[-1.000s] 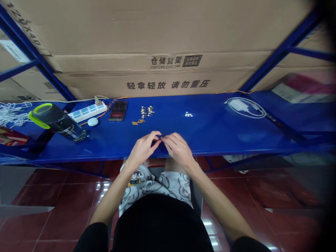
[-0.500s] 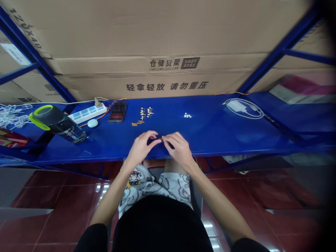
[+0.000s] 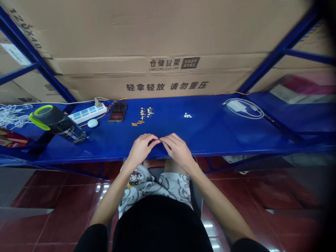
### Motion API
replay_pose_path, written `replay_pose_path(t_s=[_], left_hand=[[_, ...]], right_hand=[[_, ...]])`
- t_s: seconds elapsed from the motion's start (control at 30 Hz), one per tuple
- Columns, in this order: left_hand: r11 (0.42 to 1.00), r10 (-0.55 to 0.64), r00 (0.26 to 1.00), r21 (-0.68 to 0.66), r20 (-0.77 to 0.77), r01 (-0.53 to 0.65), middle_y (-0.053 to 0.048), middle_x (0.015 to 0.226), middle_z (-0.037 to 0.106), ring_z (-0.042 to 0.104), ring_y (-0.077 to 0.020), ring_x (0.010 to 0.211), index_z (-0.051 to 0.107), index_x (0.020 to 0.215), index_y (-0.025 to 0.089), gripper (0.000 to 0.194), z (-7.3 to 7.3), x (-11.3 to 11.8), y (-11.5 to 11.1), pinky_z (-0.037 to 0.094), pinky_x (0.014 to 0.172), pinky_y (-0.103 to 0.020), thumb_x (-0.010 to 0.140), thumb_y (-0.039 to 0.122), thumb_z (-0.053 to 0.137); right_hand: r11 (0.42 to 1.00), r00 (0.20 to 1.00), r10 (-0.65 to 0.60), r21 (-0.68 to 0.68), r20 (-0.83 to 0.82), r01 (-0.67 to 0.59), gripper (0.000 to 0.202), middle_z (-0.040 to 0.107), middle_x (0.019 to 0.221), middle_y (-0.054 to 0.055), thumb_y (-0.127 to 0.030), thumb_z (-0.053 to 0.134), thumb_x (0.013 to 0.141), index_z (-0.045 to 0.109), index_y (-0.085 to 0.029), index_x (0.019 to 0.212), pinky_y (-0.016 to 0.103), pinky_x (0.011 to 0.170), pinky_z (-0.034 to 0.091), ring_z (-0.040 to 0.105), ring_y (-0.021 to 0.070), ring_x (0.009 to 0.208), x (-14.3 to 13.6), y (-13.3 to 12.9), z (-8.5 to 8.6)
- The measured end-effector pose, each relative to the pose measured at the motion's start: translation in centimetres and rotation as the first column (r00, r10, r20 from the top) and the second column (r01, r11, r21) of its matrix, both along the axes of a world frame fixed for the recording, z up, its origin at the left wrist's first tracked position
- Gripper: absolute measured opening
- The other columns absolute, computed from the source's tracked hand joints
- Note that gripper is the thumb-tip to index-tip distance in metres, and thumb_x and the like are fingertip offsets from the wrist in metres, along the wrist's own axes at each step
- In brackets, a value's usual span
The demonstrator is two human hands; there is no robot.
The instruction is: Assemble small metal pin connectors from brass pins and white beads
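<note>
**Above the blue shelf (image 3: pixel 223 136): two bare hands, fingertips meeting**

Landmark: one two-row set of small white-and-brown pieces (image 3: pixel 142 113).

Left hand (image 3: pixel 141 147): in front of the set; thumb and forefinger closed to a point, seemingly pinching.

Right hand (image 3: pixel 178 148): in front of the set and to its right; thumb and fingertips bunched, meeting the left hand's tips. Whatever the two hold between them is covered by the fingers; kind and angle cannot be told.

Loose brown pieces (image 3: pixel 134 124): small, just in front of the set, toward its left.

Loose white pieces (image 3: pixel 187 116): one small cluster, well to the right of the set.

White power strip (image 3: pixel 88 113): left of the set. Dark bottle with lime-green lid loop (image 3: pixel 65 126): farther left of the set. White charger with coiled cable (image 3: pixel 238 106): far right of the set.

Handling note, by judgement: parts this small favour a light, square pinch, one hand steadying while the other makes fine adjustments; keeping low and clear of the shelf's front edge should let a dropped piece land on the shelf.
</note>
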State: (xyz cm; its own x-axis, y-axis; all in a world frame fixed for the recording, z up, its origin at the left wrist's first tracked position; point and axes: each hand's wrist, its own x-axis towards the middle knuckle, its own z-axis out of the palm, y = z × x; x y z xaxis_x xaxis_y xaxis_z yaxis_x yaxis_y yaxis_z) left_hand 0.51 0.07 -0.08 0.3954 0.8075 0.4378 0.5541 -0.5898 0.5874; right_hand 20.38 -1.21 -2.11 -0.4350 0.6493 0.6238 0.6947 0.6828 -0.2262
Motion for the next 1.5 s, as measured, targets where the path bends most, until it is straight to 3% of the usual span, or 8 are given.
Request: replay_pose_path(t_s=[0.17, 0.43, 0.6, 0.8, 1.0, 1.13, 1.33, 1.5], left_hand=[[1.0, -0.023, 0.999, -0.011, 0.028, 0.024, 0.0, 0.089, 0.073, 0.066, -0.0185, 0.084, 0.07, 0.094, 0.023, 0.013, -0.2, -0.1, 0.0, 0.05, 0.084, -0.034, 0.098, 0.033, 0.064], [0.999, -0.012, 1.0, -0.034, 0.018, 0.012, 0.0, 0.088, 0.072, 0.065, -0.0189, 0.084, 0.07, 0.092, 0.022, 0.013, -0.2, -0.1, -0.1, 0.05, 0.082, -0.034, 0.098, 0.033, 0.064], [0.999, 0.028, 0.999, -0.028, 0.045, -0.027, 0.0, 0.088, 0.073, 0.065, -0.0184, 0.083, 0.07, 0.091, 0.022, 0.012, -0.1, -0.1, -0.1, 0.049, 0.08, -0.032, 0.098, 0.031, 0.065], [0.998, 0.001, 0.994, -0.062, 0.107, 0.006, 0.0, 0.089, 0.074, 0.067, -0.017, 0.084, 0.072, 0.093, 0.023, 0.01, 0.0, -0.2, -0.1, 0.049, 0.076, -0.029, 0.097, 0.03, 0.066], [0.998, 0.006, 0.996, -0.068, 0.093, 0.001, 0.0, 0.089, 0.075, 0.067, -0.0181, 0.083, 0.073, 0.092, 0.023, 0.009, -0.1, -0.2, 0.0, 0.049, 0.078, -0.031, 0.096, 0.029, 0.067], [0.998, -0.013, 0.996, -0.063, 0.093, 0.019, 0.0, 0.09, 0.076, 0.068, -0.0184, 0.083, 0.073, 0.092, 0.024, 0.01, -0.2, -0.3, 0.1, 0.05, 0.081, -0.032, 0.096, 0.029, 0.067], [0.997, -0.01, 0.991, -0.07, 0.135, 0.019, 0.0, 0.089, 0.076, 0.068, -0.0169, 0.08, 0.075, 0.092, 0.024, 0.013, -0.1, -0.4, 0.0, 0.051, 0.076, -0.03, 0.096, 0.033, 0.066], [0.998, -0.015, 0.993, -0.052, 0.117, 0.022, 0.0, 0.089, 0.078, 0.07, -0.0178, 0.08, 0.077, 0.092, 0.025, 0.018, 0.1, -0.3, -0.2, 0.053, 0.078, -0.031, 0.097, 0.038, 0.065]], right_hand=[[0.999, 1.0, -0.001, -0.043, 0.003, 0.002, 0.025, 0.073, 0.098, 0.008, -0.015, 0.045, 0.102, 0.068, -0.02, 0.11, 0.039, 0.083, 0.055, 0.063, 0.023, 0.091, -0.1, -0.1, 0.1], [0.994, 0.998, -0.07, -0.085, 0.001, 0.07, 0.031, 0.072, 0.098, 0.009, -0.017, 0.043, 0.102, 0.059, -0.021, 0.129, 0.038, 0.083, 0.058, 0.067, 0.0228, 0.093, -0.3, -0.2, 0.2], [0.999, 0.993, -0.023, -0.042, -0.117, 0.018, 0.025, 0.073, 0.098, 0.008, -0.019, 0.051, 0.101, 0.061, -0.021, 0.123, 0.036, 0.08, 0.058, 0.068, 0.0211, 0.09, -0.1, -0.2, 0.1], [0.999, 0.946, 0.045, -0.003, -0.321, -0.049, 0.01, 0.075, 0.092, 0.004, -0.018, 0.062, 0.096, 0.069, -0.025, 0.1, 0.036, 0.079, 0.058, 0.068, 0.0191, 0.084, 0.2, -0.1, 0.4], [0.996, 0.982, 0.082, 0.051, -0.168, -0.074, 0.02, 0.075, 0.096, 0.008, -0.012, 0.056, 0.097, 0.071, -0.022, 0.107, 0.04, 0.084, 0.058, 0.067, 0.022, 0.093, 0.3, -0.2, -0.3], [0.995, 0.98, 0.087, 0.053, -0.181, -0.079, 0.022, 0.075, 0.098, 0.008, -0.012, 0.057, 0.097, 0.071, -0.022, 0.11, 0.041, 0.085, 0.058, 0.066, 0.0221, 0.093, 0.3, -0.2, -0.5], [0.982, 0.937, 0.153, -0.057, -0.315, -0.18, 0.021, 0.077, 0.1, 0.005, -0.017, 0.059, 0.097, 0.075, -0.025, 0.109, 0.04, 0.084, 0.058, 0.069, 0.0205, 0.09, 0.3, -0.1, 0.8], [0.959, 0.929, 0.066, -0.235, -0.365, -0.16, 0.018, 0.078, 0.097, 0.004, -0.028, 0.059, 0.098, 0.076, -0.027, 0.102, 0.038, 0.083, 0.058, 0.071, 0.0205, 0.089, 0.4, -0.1, 1.8]])
